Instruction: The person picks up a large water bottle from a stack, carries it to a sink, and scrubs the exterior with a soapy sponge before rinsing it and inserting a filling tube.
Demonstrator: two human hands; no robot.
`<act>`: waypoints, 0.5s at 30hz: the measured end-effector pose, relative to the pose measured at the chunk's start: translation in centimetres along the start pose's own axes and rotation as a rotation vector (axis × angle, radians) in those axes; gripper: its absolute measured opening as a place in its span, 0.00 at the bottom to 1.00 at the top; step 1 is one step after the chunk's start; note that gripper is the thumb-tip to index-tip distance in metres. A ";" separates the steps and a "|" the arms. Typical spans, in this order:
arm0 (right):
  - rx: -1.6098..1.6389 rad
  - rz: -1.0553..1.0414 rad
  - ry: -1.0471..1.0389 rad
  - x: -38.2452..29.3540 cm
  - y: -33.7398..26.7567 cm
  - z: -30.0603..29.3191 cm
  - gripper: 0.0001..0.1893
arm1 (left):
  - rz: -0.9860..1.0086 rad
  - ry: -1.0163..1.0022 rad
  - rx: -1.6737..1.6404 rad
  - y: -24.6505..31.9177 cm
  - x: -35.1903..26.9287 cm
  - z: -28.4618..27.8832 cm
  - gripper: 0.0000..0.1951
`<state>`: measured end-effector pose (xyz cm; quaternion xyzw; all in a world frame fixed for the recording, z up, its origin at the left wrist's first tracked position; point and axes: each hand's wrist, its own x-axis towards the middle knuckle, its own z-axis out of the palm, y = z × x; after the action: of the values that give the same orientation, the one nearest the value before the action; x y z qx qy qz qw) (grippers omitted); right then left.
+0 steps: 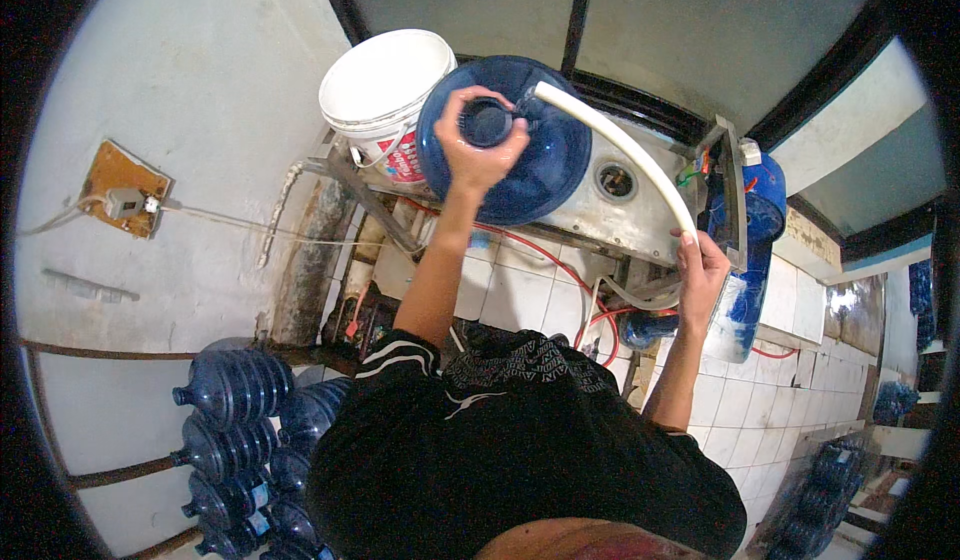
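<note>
A large blue plastic water bottle (540, 162) stands upright on a metal stand (622, 218). My left hand (482, 136) is wrapped around the rim of its neck (486, 122), fingers on one side and thumb on the other. Held in my right hand (699, 260) is a whitish flexible hose (630, 143). The hose arches over to the bottle, and water comes from its end beside the neck, wetting the bottle's shoulder. Whether the neck is capped I cannot tell.
A white plastic bucket (390, 87) stands left of the bottle. The metal top has a round opening (616, 182). A red hose (551, 260) lies low over white floor tiles. Blue water bottles (240, 387) are stacked at lower left. A switch (124, 203) with a cable is on the wall.
</note>
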<state>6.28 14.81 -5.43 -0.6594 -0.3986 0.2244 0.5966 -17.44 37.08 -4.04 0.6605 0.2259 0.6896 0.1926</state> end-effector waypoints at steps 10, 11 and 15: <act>-0.030 -0.057 -0.051 1.2 -0.6 2.8 0.11 | -0.319 0.477 -0.063 -1.7 -0.7 -1.6 0.11; -0.031 -0.050 -0.068 1.3 -0.6 3.1 0.11 | -0.295 0.437 -0.065 -2.1 -0.8 -1.8 0.12; 0.004 -0.031 -0.120 1.0 -0.1 3.7 0.11 | -0.294 0.379 -0.180 -3.8 -0.8 -4.9 0.12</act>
<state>4.03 17.87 -5.81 -0.6374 -0.4433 0.2551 0.5763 -22.42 39.50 -6.95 0.4597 0.2890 0.7831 0.3030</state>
